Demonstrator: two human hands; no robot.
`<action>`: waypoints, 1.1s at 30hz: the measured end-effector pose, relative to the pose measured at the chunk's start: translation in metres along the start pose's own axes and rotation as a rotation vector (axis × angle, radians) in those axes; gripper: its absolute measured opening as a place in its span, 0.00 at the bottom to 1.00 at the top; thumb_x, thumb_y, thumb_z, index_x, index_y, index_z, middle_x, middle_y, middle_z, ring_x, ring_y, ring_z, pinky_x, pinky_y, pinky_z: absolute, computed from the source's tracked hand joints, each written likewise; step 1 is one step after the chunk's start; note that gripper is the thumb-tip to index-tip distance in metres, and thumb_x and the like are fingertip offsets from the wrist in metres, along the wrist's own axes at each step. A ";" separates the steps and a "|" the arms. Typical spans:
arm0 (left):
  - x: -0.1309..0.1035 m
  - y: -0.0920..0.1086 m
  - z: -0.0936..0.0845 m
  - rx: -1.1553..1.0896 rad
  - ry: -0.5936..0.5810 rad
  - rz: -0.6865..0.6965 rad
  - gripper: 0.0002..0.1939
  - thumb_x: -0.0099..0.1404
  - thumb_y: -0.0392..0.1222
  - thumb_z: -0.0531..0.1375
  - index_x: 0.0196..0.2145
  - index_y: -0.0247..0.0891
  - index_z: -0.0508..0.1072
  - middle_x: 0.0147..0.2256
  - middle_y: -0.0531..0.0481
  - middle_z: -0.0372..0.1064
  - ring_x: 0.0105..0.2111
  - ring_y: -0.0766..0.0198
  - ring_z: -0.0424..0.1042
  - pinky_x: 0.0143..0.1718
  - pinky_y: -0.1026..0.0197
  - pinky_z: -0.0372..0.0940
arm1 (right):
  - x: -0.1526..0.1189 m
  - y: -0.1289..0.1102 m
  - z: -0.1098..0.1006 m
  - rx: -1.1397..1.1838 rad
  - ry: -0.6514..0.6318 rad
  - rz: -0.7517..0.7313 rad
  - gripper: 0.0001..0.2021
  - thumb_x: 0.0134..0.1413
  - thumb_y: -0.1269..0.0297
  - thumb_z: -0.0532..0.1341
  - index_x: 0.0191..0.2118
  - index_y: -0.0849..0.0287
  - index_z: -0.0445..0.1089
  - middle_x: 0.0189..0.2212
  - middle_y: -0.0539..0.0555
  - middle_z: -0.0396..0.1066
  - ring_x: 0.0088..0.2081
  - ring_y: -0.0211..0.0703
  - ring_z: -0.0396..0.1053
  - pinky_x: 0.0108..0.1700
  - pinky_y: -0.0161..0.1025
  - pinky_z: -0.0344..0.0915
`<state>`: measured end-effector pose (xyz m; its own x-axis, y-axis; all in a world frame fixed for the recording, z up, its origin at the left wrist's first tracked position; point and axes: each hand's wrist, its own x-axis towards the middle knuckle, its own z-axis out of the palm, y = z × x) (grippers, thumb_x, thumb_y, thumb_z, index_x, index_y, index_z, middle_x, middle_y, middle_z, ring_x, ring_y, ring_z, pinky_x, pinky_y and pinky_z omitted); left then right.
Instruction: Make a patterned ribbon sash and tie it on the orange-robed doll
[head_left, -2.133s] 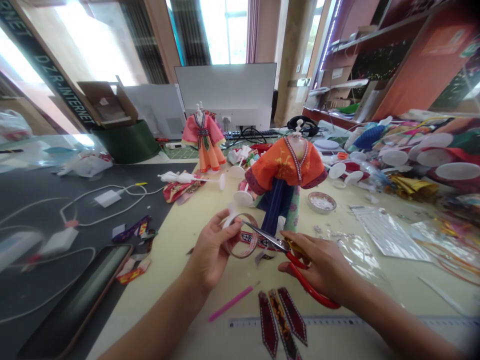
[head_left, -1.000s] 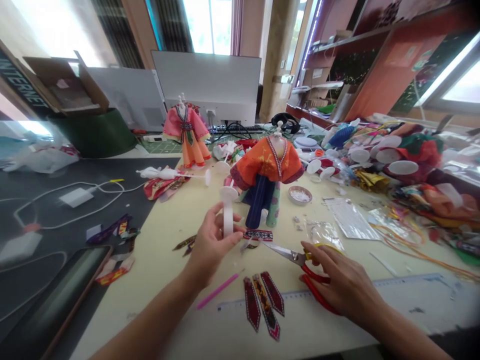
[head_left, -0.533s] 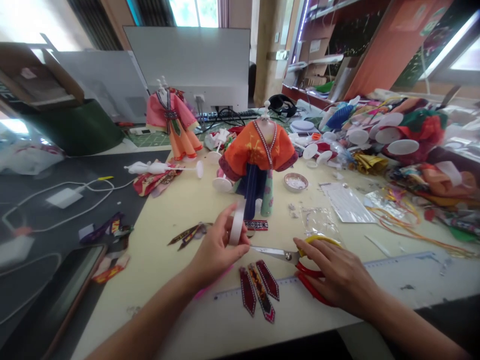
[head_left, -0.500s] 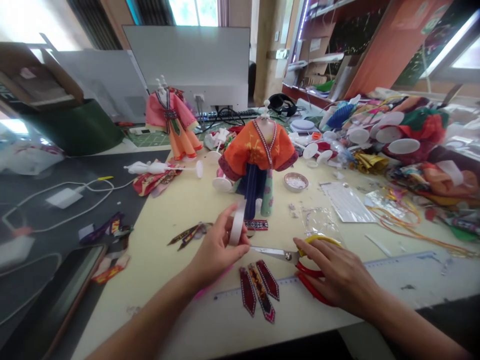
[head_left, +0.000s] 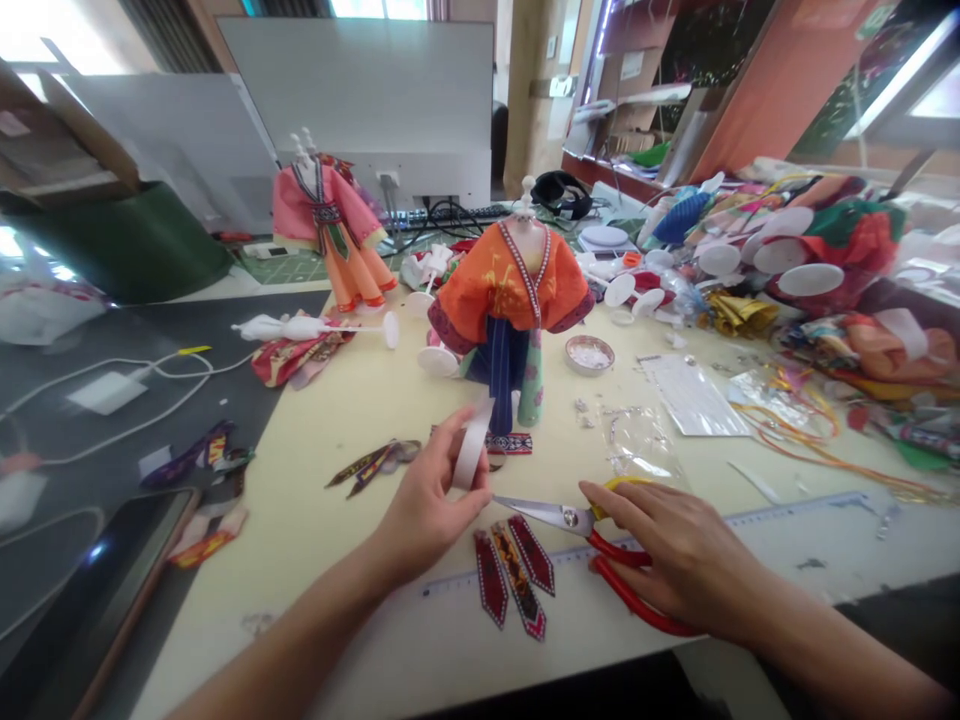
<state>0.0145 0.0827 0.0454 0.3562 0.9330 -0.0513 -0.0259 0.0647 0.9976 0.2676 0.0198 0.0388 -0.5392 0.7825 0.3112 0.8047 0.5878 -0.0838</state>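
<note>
Tabletop: a cream-coloured flat tabletop fills the middle; on the left lies a dark grey flat surface bearing a black smartphone and a white square charger.
Room: a white monitor, seen from behind, stands at the back, a bright window beyond it; orange-brown shelving rises on the right.
Left hand: the left hand has its grip pinched round a white narrow roll of tape, which is raised in front of the doll's skirt.
Right hand: the right hand has its grip closed round red-and-yellow-handled metal scissors, the tip beside the left thumb; whether they touch, I cannot tell.
Dolls: an orange-robed headless doll stands upright behind the tape; a pink-robed doll stands farther back.
Trim: three dark red and gold pointed fabric strips lie across a clear plastic ruler.
Containers: a shallow round dish holds small white pieces; a clear plastic bag holds tiny bits; a brown cardboard box sits on a dark green tub.
Writing: a pale label on the shelving and the ruler's markings are too small to read.
</note>
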 end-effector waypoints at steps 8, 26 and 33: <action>0.004 0.001 0.000 -0.085 0.155 -0.004 0.37 0.53 0.33 0.65 0.58 0.42 0.56 0.34 0.53 0.67 0.32 0.69 0.68 0.39 0.64 0.64 | -0.029 0.006 0.003 -0.073 -0.069 0.085 0.20 0.56 0.63 0.54 0.53 0.65 0.61 0.37 0.62 0.73 0.34 0.48 0.73 0.31 0.42 0.72; 0.007 -0.006 -0.004 -0.201 0.032 -0.011 0.35 0.57 0.32 0.63 0.58 0.43 0.52 0.39 0.51 0.66 0.34 0.66 0.71 0.42 0.58 0.67 | -0.036 0.034 -0.015 -0.048 -0.127 0.114 0.14 0.58 0.65 0.55 0.49 0.56 0.66 0.42 0.58 0.71 0.42 0.49 0.69 0.42 0.48 0.68; 0.004 -0.004 -0.001 -0.159 -0.027 0.005 0.34 0.58 0.32 0.62 0.58 0.43 0.51 0.42 0.49 0.66 0.35 0.65 0.72 0.44 0.57 0.67 | 0.024 -0.015 -0.001 0.432 0.124 0.244 0.09 0.57 0.70 0.56 0.43 0.57 0.69 0.38 0.55 0.71 0.40 0.42 0.69 0.42 0.40 0.68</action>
<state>0.0149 0.0864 0.0414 0.3803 0.9239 -0.0429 -0.1748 0.1173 0.9776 0.2428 0.0293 0.0487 -0.2936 0.8929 0.3414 0.7131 0.4424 -0.5438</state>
